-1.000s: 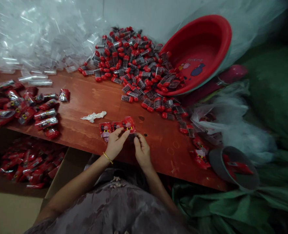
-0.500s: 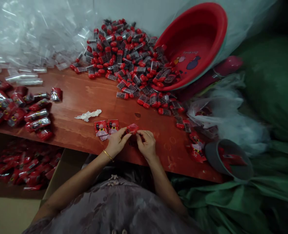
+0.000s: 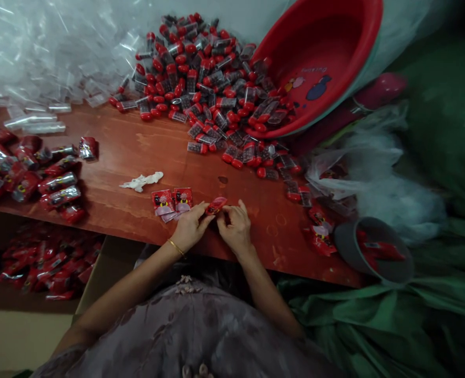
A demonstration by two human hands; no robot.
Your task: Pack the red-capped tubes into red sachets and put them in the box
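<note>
At the near edge of the reddish-brown wooden table (image 3: 145, 142), both hands meet on one small red printed paper label (image 3: 216, 205). The left hand (image 3: 190, 231), with a thin gold bangle (image 3: 174, 247) on its wrist, pinches the label's left end between thumb and fingertips. The right hand (image 3: 236, 228) pinches the right end; its fingers are curled close, so the grip is narrow on both sides. The label is held just above the tabletop, folded or rolled; whether anything sits inside it cannot be told.

Just left of the grip, two flat red printed labels (image 3: 172, 200) lie side by side on the table, touching the left hand's fingers. Farther left and slightly beyond lies a crumpled white scrap (image 3: 141, 181). Well to the left of the grip sits a cluster of finished red-wrapped tubes in clear sleeves (image 3: 39, 176), with a box of similar red packs (image 3: 43, 262) below the table edge.

Beyond the grip lies a large heap of small clear plastic vials with red caps (image 3: 208, 84), spilling from a tilted red plastic basin (image 3: 319, 63) beyond and to the right. A pile of clear plastic sleeves (image 3: 39, 58) occupies the far left. To the right of the grip, near the table edge, a grey round container (image 3: 374, 252) holds red packs, beside green fabric (image 3: 413, 325).
</note>
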